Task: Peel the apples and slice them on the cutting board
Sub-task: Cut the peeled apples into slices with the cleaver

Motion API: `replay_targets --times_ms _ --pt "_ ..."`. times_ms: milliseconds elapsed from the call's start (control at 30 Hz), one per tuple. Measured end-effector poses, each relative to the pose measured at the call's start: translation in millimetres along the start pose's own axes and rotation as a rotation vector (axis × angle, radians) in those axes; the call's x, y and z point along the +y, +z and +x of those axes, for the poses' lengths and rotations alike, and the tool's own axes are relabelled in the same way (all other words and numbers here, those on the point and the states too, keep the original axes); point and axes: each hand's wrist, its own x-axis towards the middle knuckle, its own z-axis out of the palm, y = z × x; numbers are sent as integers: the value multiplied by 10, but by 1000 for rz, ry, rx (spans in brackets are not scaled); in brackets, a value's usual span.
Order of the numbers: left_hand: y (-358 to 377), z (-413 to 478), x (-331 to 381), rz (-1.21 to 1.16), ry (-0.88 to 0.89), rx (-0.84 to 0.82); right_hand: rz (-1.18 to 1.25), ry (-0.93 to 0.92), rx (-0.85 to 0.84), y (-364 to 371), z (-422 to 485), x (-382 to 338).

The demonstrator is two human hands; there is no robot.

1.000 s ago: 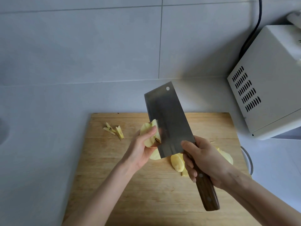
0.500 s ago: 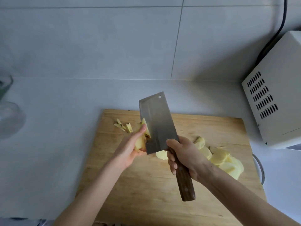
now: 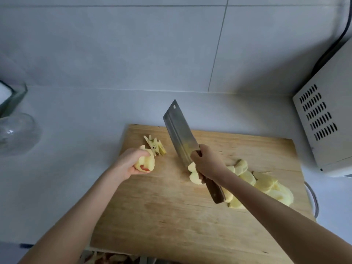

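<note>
Peeled apple slices (image 3: 266,184) heaped on wooden cutting board (image 3: 171,216).

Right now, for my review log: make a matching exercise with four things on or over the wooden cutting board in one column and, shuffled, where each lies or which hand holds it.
Things
1. steel cleaver with dark wooden handle
2. pale apple piece with a patch of red skin
3. pile of pale yellow apple slices
4. small seedy core trimmings

Places
A. at the wooden cutting board's right end
B. gripped in the left hand
C. near the board's far left corner
D. gripped in the right hand

Pairs: 1-D, 2-B, 3-A, 4-C
</note>
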Motion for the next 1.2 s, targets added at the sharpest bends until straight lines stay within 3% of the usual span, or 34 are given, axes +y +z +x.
replay_targets --times_ms 67,200,300,600,800,1000,1200 --pt "107 -40 -74 380 211 49 12 12 15 -107 -72 65" --pt "365 -84 -291 1375 751 99 22 41 61 -323 -263 203" --pt "468 -74 -429 1703 857 148 46 69 93 -443 -416 287" --pt "452 -112 -616 1854 920 101 98 97 105 -567 -690 488" --pt "408 -157 -592 1813 673 -88 60 74 96 -499 -760 527" --pt "380 -248 -695 1670 546 -125 -129 -2 47 -328 -850 601" --pt "552 -457 -828 1428 535 -239 -460 -151 23 -226 -946 725"
